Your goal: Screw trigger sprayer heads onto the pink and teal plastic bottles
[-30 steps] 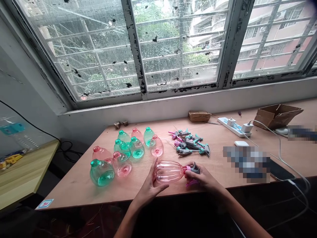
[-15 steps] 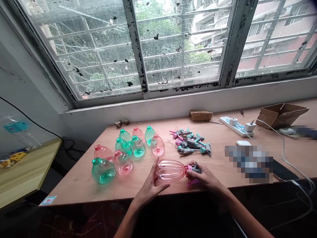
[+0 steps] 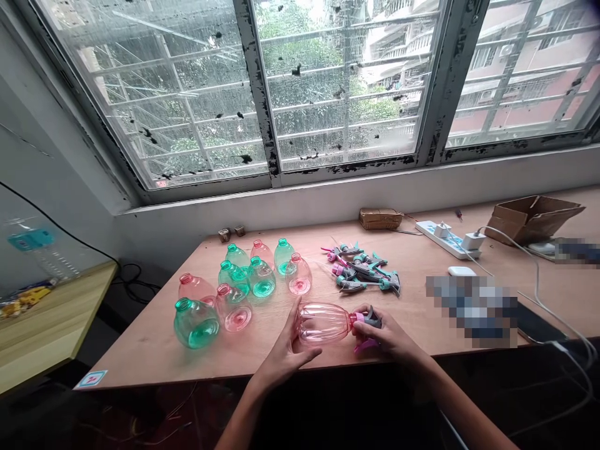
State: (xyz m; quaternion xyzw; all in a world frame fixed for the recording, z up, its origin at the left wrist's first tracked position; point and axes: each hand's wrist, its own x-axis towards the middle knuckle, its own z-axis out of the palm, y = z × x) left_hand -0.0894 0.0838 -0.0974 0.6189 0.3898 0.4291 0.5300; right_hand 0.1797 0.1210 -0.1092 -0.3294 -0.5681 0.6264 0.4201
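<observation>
A clear pink spray bottle (image 3: pixel 323 322) lies sideways over the table's front edge, its base toward the left and its neck toward the right. My left hand (image 3: pixel 289 347) cups the base end, thumb below and fingers behind. At the neck, my right hand (image 3: pixel 382 334) is closed around a grey and pink trigger spray head (image 3: pixel 372 319), whose collar meets the bottle's mouth. Whether the collar is fully threaded I cannot tell. Several loose spray heads (image 3: pixel 363 269) in grey, teal and pink lie in a pile behind my right hand.
Several open green bottles (image 3: pixel 195 325) and pink bottles (image 3: pixel 299 275) stand on the left of the wooden table (image 3: pixel 140 350). To the right are a power strip (image 3: pixel 447 239) with cables, a phone (image 3: pixel 539 322) and a cardboard box (image 3: pixel 532 219). A brown-wrapped block (image 3: pixel 379 219) sits by the wall.
</observation>
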